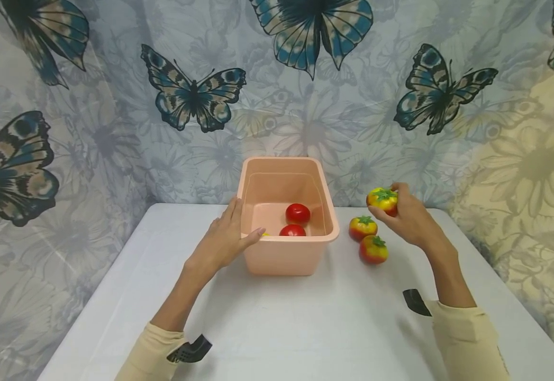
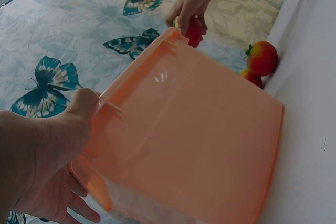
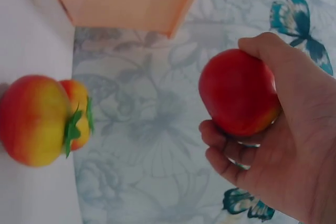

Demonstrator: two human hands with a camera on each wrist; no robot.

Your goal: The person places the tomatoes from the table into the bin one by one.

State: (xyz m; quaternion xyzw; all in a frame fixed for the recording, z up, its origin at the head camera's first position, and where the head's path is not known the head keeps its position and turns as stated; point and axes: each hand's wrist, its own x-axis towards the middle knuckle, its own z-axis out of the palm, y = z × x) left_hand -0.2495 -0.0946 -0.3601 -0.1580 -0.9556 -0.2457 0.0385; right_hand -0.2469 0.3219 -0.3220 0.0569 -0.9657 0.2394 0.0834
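Note:
A peach-coloured plastic bin (image 1: pixel 281 256) stands on the table, its inside tilted toward the head view. My left hand (image 1: pixel 221 238) holds its near left corner, thumb over the front rim and fingers along the left side. Inside lie two red tomatoes (image 1: pixel 298 214); a sliver of something yellow shows beside my thumb, mostly hidden by the rim. To the right of the bin, my right hand (image 1: pixel 412 214) grips a red-and-yellow tomato (image 1: pixel 382 199) with green leaves, raised off the table. In the right wrist view, its smooth red underside (image 3: pixel 236 93) faces the camera.
Two more red-and-yellow tomatoes, one behind (image 1: pixel 362 228) and one in front (image 1: pixel 373 250), sit close together on the white table (image 1: pixel 277 328), right of the bin. Butterfly-patterned cloth (image 1: pixel 191 164) hangs behind the table's back edge and along both sides.

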